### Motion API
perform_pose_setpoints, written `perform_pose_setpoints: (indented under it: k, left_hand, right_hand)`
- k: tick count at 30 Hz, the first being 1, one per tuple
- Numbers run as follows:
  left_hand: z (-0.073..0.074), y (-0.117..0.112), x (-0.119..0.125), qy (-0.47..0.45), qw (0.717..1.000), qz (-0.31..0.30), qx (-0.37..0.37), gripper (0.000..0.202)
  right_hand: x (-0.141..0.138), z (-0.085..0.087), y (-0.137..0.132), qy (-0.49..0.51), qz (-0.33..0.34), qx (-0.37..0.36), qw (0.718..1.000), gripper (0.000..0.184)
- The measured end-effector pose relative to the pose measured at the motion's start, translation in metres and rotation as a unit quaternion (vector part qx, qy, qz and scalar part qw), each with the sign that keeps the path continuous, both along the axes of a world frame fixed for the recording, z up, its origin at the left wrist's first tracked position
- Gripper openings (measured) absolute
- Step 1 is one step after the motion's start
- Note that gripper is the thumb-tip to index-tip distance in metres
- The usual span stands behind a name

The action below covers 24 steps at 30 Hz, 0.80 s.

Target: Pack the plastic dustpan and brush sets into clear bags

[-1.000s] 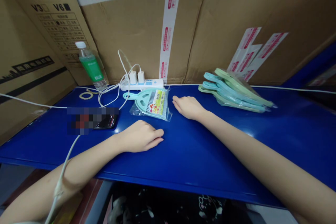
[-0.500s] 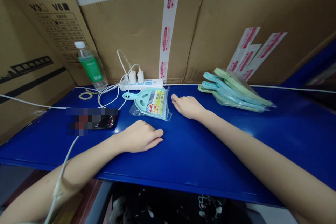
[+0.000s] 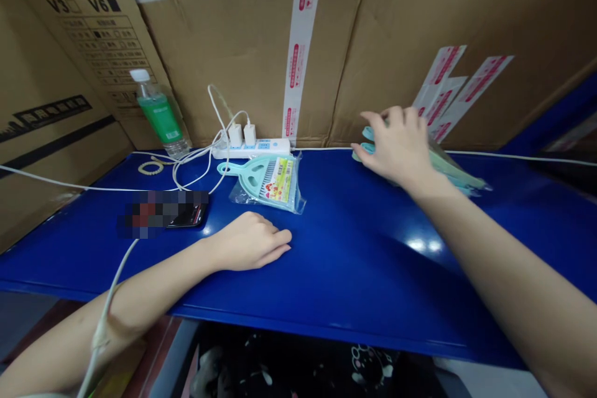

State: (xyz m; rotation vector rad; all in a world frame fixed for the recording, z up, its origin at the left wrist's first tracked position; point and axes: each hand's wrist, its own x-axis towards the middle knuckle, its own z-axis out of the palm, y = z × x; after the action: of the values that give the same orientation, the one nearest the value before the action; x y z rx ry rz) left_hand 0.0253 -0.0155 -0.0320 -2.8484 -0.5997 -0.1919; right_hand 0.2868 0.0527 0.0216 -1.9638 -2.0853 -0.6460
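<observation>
My right hand [image 3: 398, 144] is over the stack of green and blue dustpans in clear bags [image 3: 448, 168], fingers and thumb spread apart around the handle end. The hand hides much of the stack, and I cannot tell whether it touches it. My left hand [image 3: 252, 241] rests on the blue table [image 3: 317, 286] with its fingers curled; whether anything is inside them is hidden. Just beyond the left hand lies a single light-blue dustpan with a small brush [image 3: 254, 177], bagged, with a yellow-green label.
A white power strip [image 3: 275, 147] with two chargers and tangled cables stands against the cardboard boxes [image 3: 233, 56]. A green-labelled bottle [image 3: 162, 115], a beaded bracelet [image 3: 150, 167] and a partly blurred phone [image 3: 189, 214] are at the left. One cable [image 3: 103, 317] crosses my left forearm.
My right hand has moved right from beside the single dustpan to the stack, and its fingers have opened. The left hand has stayed where it was.
</observation>
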Motion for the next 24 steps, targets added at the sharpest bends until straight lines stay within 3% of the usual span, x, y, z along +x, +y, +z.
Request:
perform_pose_setpoints:
  k: [4, 10, 13, 24]
  left_hand:
    - [0.000, 0.000, 0.000, 0.002, 1.000, -0.001, 0.000, 0.031]
    - [0.002, 0.000, 0.000, 0.009, 1.000, -0.002, 0.007, 0.032]
    - [0.001, 0.001, 0.000, 0.005, 1.000, -0.005, 0.008, 0.032]
    - [0.001, 0.001, 0.000, -0.007, 1.000, -0.011, 0.015, 0.036]
  right_hand:
    - [0.011, -0.010, 0.000, -0.004, -0.075, -0.061, 0.995, 0.072]
    - [0.007, -0.021, 0.003, -0.022, -0.071, -0.044, 0.996, 0.068]
    - [0.005, -0.021, 0.003, -0.011, -0.087, -0.052, 0.995, 0.056]
    - [0.008, -0.026, 0.007, -0.079, -0.017, -0.035, 0.996, 0.050]
